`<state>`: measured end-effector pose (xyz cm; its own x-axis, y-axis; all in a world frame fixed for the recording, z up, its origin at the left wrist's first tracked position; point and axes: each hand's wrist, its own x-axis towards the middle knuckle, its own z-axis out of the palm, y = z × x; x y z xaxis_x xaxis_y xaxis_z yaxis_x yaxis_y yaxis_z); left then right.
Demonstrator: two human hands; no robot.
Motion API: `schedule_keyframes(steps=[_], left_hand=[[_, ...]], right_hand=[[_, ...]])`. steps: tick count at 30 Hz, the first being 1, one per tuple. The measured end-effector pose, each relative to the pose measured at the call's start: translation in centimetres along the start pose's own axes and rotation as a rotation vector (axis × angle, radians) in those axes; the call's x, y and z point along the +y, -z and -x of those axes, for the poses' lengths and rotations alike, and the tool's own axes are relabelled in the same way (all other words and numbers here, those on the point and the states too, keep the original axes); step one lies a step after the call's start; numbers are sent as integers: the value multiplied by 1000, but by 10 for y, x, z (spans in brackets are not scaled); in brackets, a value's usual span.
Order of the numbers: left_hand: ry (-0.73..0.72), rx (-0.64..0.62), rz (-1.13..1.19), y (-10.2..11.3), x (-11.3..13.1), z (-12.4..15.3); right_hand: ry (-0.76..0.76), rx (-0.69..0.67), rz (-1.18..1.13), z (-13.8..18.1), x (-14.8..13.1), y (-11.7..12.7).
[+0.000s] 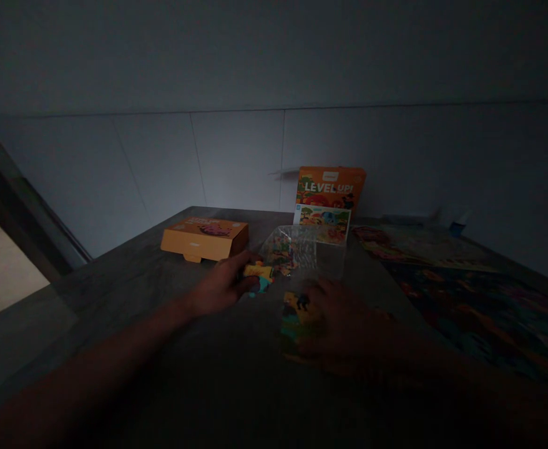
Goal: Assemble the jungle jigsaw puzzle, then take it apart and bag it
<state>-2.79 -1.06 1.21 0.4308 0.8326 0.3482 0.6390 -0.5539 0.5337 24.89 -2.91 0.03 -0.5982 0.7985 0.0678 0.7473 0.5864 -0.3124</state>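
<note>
My left hand (222, 284) grips a jigsaw puzzle piece (262, 273) between thumb and fingers. The piece is yellow on top and light blue below. My right hand (337, 318) lies at the right side of a joined puzzle section (293, 324), yellow above and green below. That hand is dark and smeared by motion, so whether it grips the section does not show. Just beyond both hands, a clear plastic bag (297, 249) has colourful puzzle pieces in or under it.
An orange box (203, 237) with its flap out stands left on the grey table (156, 349). At the back, an upright orange "LEVEL UP!" box (332, 181) has a picture card (323, 216) before it. Dark colourful puzzle sheets (480, 318) cover the right side.
</note>
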Motion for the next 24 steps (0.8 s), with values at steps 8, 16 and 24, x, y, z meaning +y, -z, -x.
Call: schedule_keyframes(steps=[8, 16, 24], left_hand=[[-37, -150, 173, -17, -2, 2], [151, -154, 652, -47, 9, 2], [-54, -161, 60, -52, 21, 4]], right_hand=[[-1, 102, -43, 6, -4, -25], [11, 187, -143, -6, 2, -31], [59, 252, -186, -9, 4, -33]])
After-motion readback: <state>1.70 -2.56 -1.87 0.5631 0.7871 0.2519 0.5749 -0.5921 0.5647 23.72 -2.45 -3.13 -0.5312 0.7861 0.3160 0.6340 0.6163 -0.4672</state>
